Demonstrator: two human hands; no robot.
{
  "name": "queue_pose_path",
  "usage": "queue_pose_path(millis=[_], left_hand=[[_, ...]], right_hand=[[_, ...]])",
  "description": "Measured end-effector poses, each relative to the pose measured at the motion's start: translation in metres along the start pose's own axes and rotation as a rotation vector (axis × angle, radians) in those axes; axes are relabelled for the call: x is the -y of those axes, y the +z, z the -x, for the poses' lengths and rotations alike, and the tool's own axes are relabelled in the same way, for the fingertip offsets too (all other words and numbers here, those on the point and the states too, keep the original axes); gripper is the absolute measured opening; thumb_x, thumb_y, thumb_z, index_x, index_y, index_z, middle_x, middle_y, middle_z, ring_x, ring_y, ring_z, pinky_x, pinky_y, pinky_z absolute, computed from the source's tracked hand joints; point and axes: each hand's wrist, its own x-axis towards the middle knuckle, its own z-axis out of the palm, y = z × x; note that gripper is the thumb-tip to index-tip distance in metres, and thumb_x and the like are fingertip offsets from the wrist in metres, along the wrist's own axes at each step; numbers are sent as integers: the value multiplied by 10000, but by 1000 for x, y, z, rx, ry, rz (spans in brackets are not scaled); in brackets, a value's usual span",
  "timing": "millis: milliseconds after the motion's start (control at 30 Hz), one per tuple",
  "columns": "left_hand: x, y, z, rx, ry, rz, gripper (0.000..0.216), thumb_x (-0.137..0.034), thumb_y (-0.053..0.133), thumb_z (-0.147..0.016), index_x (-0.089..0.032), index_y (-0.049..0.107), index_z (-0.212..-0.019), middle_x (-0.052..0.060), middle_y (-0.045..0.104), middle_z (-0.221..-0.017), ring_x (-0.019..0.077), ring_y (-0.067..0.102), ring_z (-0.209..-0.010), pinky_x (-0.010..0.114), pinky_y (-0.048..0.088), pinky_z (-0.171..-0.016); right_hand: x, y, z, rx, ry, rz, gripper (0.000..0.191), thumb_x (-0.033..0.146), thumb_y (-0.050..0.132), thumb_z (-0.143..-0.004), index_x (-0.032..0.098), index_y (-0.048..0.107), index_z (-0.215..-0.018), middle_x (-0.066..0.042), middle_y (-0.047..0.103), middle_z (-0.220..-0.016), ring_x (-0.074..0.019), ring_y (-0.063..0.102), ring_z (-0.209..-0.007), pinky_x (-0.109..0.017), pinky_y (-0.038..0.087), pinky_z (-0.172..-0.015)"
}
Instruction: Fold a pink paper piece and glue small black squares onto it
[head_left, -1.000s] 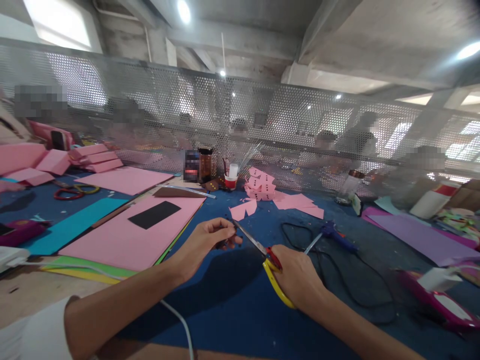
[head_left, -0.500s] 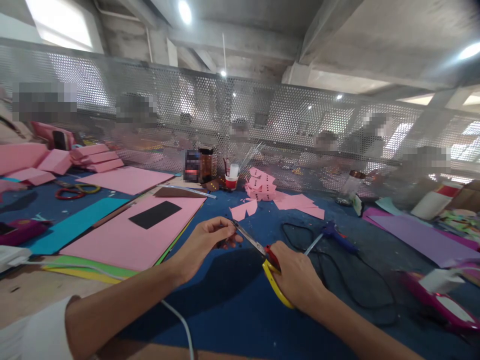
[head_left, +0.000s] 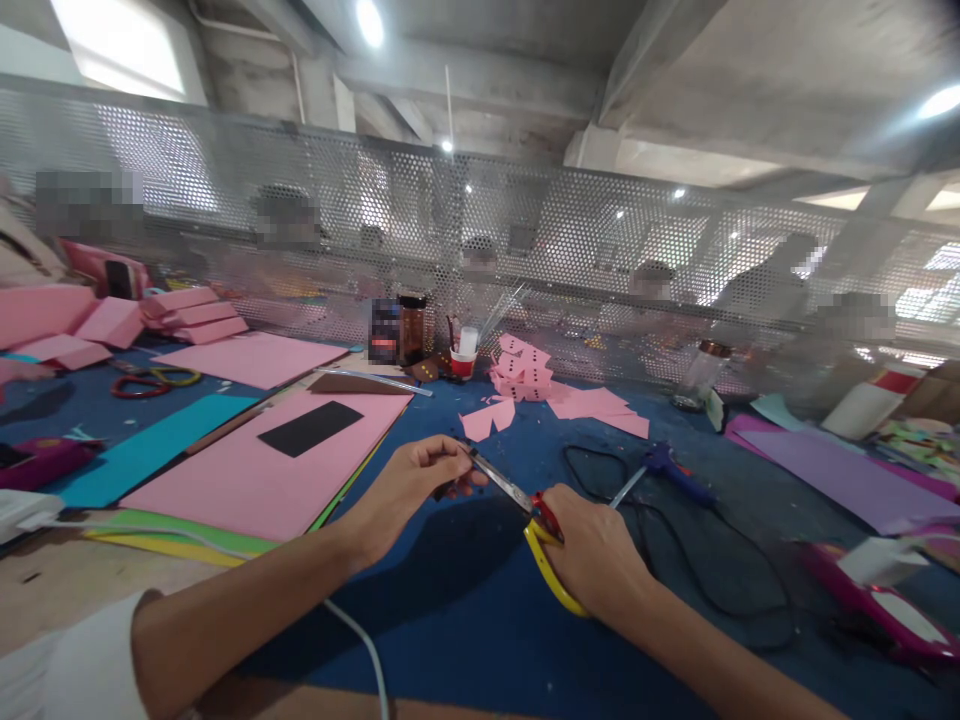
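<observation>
My right hand point(head_left: 596, 550) is wrapped round the handles of a pair of scissors point(head_left: 511, 488) with yellow and red grips. The blades point up and to the left, their tips at the fingertips of my left hand point(head_left: 431, 475). My left hand is closed in a pinch on a small black piece point(head_left: 444, 490), probably paper, mostly hidden by the fingers. Both hands are above the blue table surface point(head_left: 450, 640). Left of them, a black paper rectangle point(head_left: 311, 429) lies on pink sheets point(head_left: 225, 490).
Pink cut pieces with black dots point(head_left: 521, 370) are piled beyond my hands. A blue glue gun point(head_left: 679, 475) with a black cord lies to the right, near purple sheets point(head_left: 817, 470). A red-and-white cup point(head_left: 463, 363) stands by the perforated metal screen point(head_left: 570, 260).
Both hands stay almost in place. The scissor tips have shifted very slightly at my left fingers, and a bit more of the black piece shows below them. A person behind the screen has moved.
</observation>
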Motion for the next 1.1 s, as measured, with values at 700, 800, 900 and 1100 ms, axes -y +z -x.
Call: queue_pose_path(millis=[700, 800, 900, 1100], left_hand=[[-7, 1, 1, -7, -35, 3, 159, -345, 591, -822, -186, 592, -832, 51, 723, -842, 154, 600, -733, 266, 415, -678], [-7, 2, 0, -17, -35, -12, 170, -352, 594, -817, -183, 602, -838, 57, 725, -839, 157, 599, -713, 266, 410, -660], [-7, 2, 0, -11, -28, -13, 177, -356, 589, -822, -181, 605, -842, 62, 727, -847, 154, 589, -706, 267, 408, -661], [-5, 0, 0, -6, -14, -2, 158, -332, 576, -838, -179, 603, -863, 61, 720, -864, 143, 582, -717, 258, 404, -663]], right_hand=[[-1, -1, 0, 19, 23, -14, 77, 262, 518, -832, 215, 498, -774, 22, 572, -669, -141, 553, -599, -277, 152, -529], [-1, -2, 0, 34, 30, -26, 87, 255, 526, -828, 213, 494, -760, 26, 579, -678, -136, 550, -598, -275, 154, -532], [-2, -2, 0, 55, 32, -37, 82, 242, 537, -822, 211, 494, -758, 26, 590, -697, -136, 553, -612, -272, 160, -536], [-1, -3, -1, 40, 5, -33, 38, 219, 496, -843, 211, 489, -807, 16, 587, -756, -141, 559, -627, -272, 173, -534]])
